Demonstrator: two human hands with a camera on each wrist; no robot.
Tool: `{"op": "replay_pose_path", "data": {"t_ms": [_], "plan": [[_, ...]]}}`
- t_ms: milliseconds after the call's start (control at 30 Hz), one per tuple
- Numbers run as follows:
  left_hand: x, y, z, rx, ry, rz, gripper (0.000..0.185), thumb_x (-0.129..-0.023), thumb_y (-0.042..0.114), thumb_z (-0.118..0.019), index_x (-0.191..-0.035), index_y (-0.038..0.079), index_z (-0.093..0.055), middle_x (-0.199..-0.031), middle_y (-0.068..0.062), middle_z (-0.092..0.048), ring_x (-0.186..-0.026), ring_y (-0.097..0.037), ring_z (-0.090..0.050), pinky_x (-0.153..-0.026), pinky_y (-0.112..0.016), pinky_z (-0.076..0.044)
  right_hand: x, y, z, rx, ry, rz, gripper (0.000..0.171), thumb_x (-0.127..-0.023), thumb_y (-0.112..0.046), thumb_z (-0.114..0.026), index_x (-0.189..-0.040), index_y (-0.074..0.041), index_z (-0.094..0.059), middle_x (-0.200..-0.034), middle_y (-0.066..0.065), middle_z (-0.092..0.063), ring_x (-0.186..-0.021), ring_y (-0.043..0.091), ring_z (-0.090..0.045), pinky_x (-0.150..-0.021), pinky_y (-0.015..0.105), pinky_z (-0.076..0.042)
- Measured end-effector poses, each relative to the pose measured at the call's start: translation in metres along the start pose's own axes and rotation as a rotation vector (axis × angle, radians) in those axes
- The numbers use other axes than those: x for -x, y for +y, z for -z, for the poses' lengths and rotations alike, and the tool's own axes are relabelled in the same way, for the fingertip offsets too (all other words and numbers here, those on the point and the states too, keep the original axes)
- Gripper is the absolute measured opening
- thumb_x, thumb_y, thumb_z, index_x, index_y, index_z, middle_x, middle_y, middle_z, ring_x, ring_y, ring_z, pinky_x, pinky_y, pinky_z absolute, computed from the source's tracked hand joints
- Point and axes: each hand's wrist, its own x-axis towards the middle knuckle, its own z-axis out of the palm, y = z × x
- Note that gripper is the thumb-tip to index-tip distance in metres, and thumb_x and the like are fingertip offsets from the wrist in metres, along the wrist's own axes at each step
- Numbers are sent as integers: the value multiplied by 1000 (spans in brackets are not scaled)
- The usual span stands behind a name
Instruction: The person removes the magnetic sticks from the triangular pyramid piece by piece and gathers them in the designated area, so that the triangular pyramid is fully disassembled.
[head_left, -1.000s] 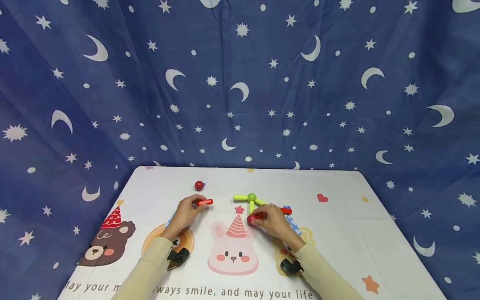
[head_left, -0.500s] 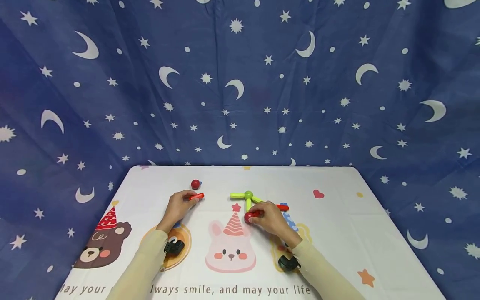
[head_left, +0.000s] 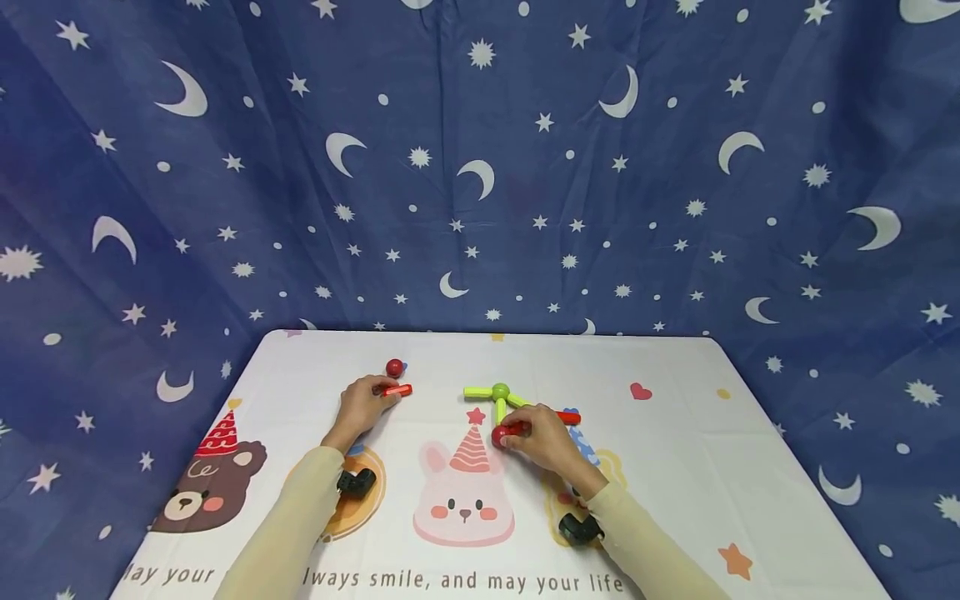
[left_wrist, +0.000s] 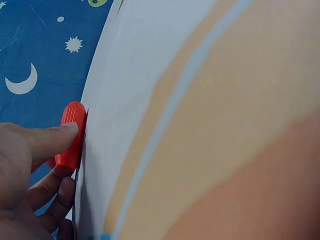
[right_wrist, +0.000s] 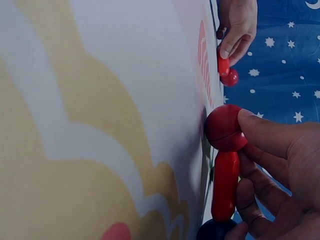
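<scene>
My left hand (head_left: 362, 406) pinches a short red stick (head_left: 397, 390) low over the white printed table cover (head_left: 675, 433); the left wrist view shows thumb and fingers around that red stick (left_wrist: 70, 136). A loose red ball (head_left: 394, 367) lies just beyond it. My right hand (head_left: 542, 437) holds a red ball (head_left: 498, 437) joined to a red stick (right_wrist: 224, 186), and the ball (right_wrist: 224, 127) shows under my fingertip. Above it sits a green ball (head_left: 500, 391) with yellow-green sticks (head_left: 477, 392) radiating from it. Another red stick (head_left: 567, 417) pokes out behind my right hand.
A blue curtain with moons and stars (head_left: 480, 167) hangs behind the table. The cover carries cartoon prints: a bear (head_left: 210, 487), a rabbit (head_left: 463, 492) and a line of text along the near edge. Black wrist cameras (head_left: 355, 482) sit on both forearms.
My left hand has carried the red stick left and away, closer to the loose red ball. My right hand has stayed on the red ball and stick.
</scene>
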Motion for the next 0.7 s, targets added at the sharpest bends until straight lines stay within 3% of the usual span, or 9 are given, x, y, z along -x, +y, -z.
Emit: {"op": "replay_pose_path", "data": {"t_ms": [233, 433, 700], "plan": [[1, -2, 3, 48, -31, 12, 33, -87, 19, -74, -118, 9, -70, -122, -17, -67, -108, -32, -61, -95, -47, -49, 0, 1, 0, 1, -5, -15, 27, -76, -21, -85, -102, -21, -76, -105, -3, -73, -94, 16, -56, -85, 34, -49], [8, -6, 9, 45, 17, -42, 30, -86, 15, -73, -114, 5, -70, -107, -18, -71, -100, -31, -65, -89, -42, -51, 1, 2, 0, -13, 0, -7, 27, -76, -18, -85, -102, -19, -76, -103, -2, -72, -91, 14, -54, -82, 33, -48], [25, 11, 14, 127, 1, -43, 31, -88, 19, -73, -116, 8, -69, -116, -16, -69, -110, -32, -64, -94, -46, -51, 3, 3, 4, -36, 11, 12, 25, -76, -16, -84, -100, -18, -76, -98, -3, -72, -84, 11, -57, -76, 27, -51]]}}
